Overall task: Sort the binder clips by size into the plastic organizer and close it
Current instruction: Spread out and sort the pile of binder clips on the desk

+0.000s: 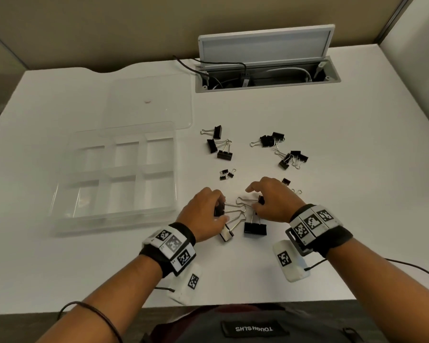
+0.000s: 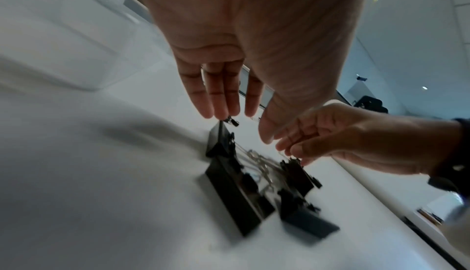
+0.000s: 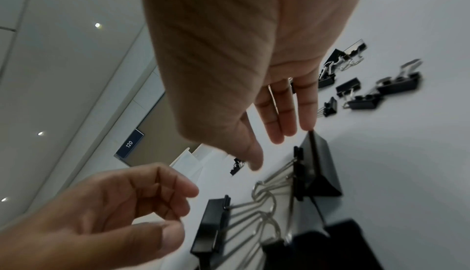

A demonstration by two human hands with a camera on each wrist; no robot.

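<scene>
Binder clips, four large ones [image 1: 240, 214], sit tangled by their wire handles on the white table [image 1: 332, 120] right in front of the person, and both hands are down among them. The left hand [image 1: 203, 214] has its fingers [image 2: 221, 101] reaching down to the top edge of the leftmost large clip [image 1: 219, 210], thumb apart on the near side; from these views I cannot tell whether that is a pinch or only a touch. The right hand [image 1: 270, 201] hovers over the right-hand large clip [image 1: 261, 200], fingers [image 3: 307, 109] fairly straight, one tip at that clip's upper edge, thumb [image 3: 250, 153] clear of it, nothing clasped. Two more large clips lie near the wrists, one black [image 1: 255, 228], one showing a pale face [image 1: 226, 235]. Farther out, medium clips lie in two loose groups [image 1: 218, 144] and [image 1: 280, 149], and a small pair [image 1: 226, 174] sits between them and the hands. Left of all this, the clear plastic organizer [image 1: 60, 219] lies open, its lid [image 1: 146, 102] flat behind it. A cable hatch [image 1: 268, 70] stands open at the far edge.
</scene>
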